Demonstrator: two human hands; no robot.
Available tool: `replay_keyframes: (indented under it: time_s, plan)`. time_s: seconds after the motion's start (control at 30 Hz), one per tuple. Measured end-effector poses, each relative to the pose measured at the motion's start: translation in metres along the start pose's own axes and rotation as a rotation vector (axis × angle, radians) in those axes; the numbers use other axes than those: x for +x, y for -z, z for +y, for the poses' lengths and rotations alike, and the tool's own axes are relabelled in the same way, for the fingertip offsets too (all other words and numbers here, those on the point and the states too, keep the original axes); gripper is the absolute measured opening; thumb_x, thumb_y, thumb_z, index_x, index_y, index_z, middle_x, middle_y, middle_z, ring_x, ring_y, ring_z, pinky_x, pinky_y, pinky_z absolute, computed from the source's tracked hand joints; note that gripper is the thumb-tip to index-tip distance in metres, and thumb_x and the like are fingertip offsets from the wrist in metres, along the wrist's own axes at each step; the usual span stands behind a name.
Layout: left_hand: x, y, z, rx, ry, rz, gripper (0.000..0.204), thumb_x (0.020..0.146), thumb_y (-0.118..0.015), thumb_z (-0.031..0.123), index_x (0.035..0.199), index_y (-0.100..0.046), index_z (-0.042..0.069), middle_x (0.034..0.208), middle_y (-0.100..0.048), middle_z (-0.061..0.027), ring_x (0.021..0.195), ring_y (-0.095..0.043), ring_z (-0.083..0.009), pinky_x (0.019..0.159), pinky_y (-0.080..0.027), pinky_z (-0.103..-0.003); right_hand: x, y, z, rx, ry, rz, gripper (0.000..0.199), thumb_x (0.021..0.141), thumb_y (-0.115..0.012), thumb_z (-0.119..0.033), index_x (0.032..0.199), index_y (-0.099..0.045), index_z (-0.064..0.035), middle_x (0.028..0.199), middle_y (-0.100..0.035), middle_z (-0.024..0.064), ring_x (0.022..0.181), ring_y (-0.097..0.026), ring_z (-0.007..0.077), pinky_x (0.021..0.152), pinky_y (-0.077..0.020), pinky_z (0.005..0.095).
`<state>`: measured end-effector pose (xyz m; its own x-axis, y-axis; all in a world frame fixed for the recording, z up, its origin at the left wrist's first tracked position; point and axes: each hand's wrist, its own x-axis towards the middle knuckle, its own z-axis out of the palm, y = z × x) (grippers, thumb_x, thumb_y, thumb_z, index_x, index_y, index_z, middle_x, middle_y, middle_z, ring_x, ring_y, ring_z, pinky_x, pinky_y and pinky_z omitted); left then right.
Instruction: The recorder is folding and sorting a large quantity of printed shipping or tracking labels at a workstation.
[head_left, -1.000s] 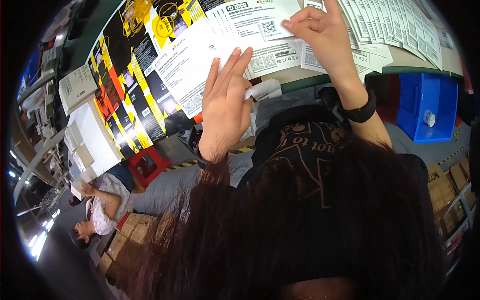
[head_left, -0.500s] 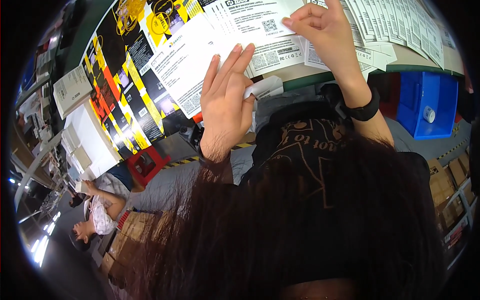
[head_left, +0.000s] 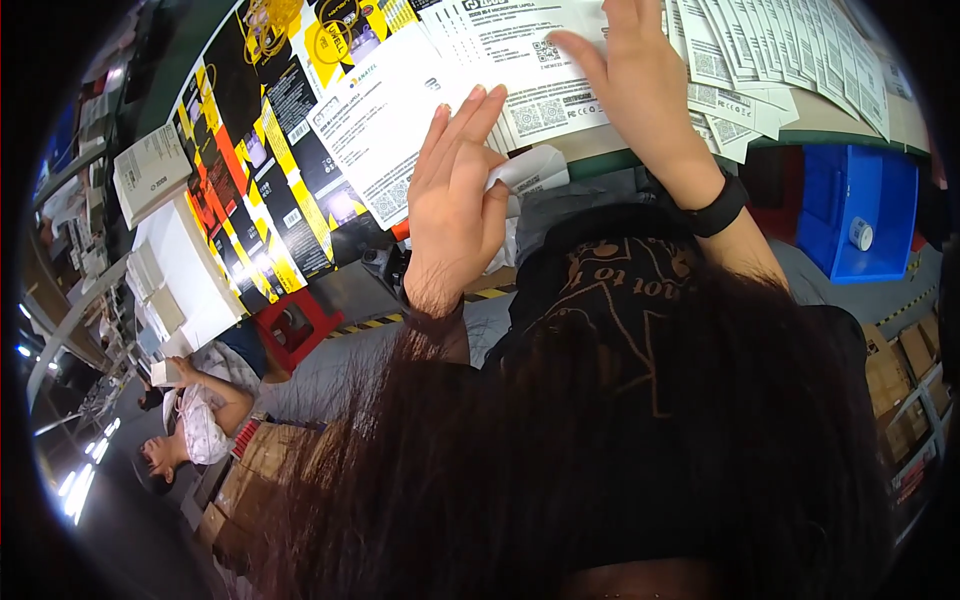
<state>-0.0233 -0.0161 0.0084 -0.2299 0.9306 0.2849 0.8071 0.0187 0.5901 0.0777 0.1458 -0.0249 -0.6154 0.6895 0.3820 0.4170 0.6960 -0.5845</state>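
My left hand (head_left: 455,205) rests with its fingers stretched over the edge of a white printed sheet (head_left: 385,110). A curled strip of white paper (head_left: 535,168) sits in the gap between its thumb and forefinger, seemingly held there. My right hand (head_left: 645,95), wearing a black wristband, lies flat on another white printed sheet (head_left: 500,45), thumb and fingers apart. This sheet lies over a further printed sheet (head_left: 550,117) near the table edge. Some of the right fingertips are cut off by the upper rim.
Overlapping printed sheets (head_left: 790,45) fan out at the right. Black-and-yellow printed packages (head_left: 275,165) with yellow rubber bands (head_left: 268,25) lie left. Beyond them are a small pale box (head_left: 150,178) and a person (head_left: 205,420). A blue bin (head_left: 860,190) stands below right.
My right hand has moved slightly left and let go of the sheet's corner; its fingers are now spread flat on the sheet. My left hand has barely moved.
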Motion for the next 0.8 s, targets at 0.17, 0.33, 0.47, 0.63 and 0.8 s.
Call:
replay_keyframes:
  time_s: [0.17,0.33,0.47,0.63,0.8]
  plan:
    - [-0.004,0.0,0.002,0.016,0.014,0.035,0.022,0.063,-0.054,-0.009,0.082,-0.047,0.0,0.125,-0.05,-0.0166,0.12,-0.044,-0.0343,0.101,-0.033,-0.047,0.001,0.006,0.002,0.032,0.026,0.025,0.057,0.071,-0.072,-0.015,0.118,-0.042,-0.001,0.094,-0.048,0.0184,0.075,-0.054,0.0323,0.063,-0.0455,0.0367]
    - [-0.005,-0.004,0.002,0.026,0.02,0.045,0.022,0.064,-0.054,-0.009,0.083,-0.048,0.0,0.125,-0.051,-0.0163,0.119,-0.045,-0.0338,0.101,-0.034,-0.046,-0.008,0.016,-0.025,0.381,0.43,-0.244,0.056,0.083,-0.056,-0.01,0.134,-0.034,-0.0111,0.128,-0.049,0.0092,0.114,-0.049,0.0269,0.101,-0.0327,0.0418]
    - [-0.006,-0.003,0.0,0.012,0.025,0.065,0.022,0.064,-0.053,-0.009,0.083,-0.048,0.0,0.125,-0.051,-0.0156,0.118,-0.046,-0.0336,0.101,-0.034,-0.046,-0.019,0.022,-0.025,0.364,0.297,-0.438,0.054,0.082,-0.057,-0.013,0.132,-0.038,-0.0107,0.137,-0.039,0.0105,0.123,-0.041,0.0269,0.108,-0.0219,0.0454]
    - [-0.004,-0.002,0.001,0.018,0.035,0.051,0.021,0.065,-0.052,-0.01,0.083,-0.048,0.0,0.125,-0.052,-0.0151,0.118,-0.047,-0.0334,0.1,-0.035,-0.046,-0.021,0.052,0.006,0.089,0.28,-0.385,0.052,0.082,-0.057,-0.013,0.132,-0.04,-0.0108,0.136,-0.041,0.0104,0.123,-0.04,0.0267,0.108,-0.0223,0.0451]
    - [-0.005,-0.003,0.0,0.002,0.025,0.076,0.02,0.065,-0.052,-0.009,0.082,-0.048,0.001,0.124,-0.052,-0.0148,0.118,-0.047,-0.0334,0.1,-0.035,-0.046,-0.017,0.057,0.018,0.088,0.288,-0.312,0.044,0.082,-0.057,-0.012,0.125,-0.048,-0.0086,0.131,-0.046,0.0094,0.122,-0.043,0.0241,0.105,-0.0274,0.0384]
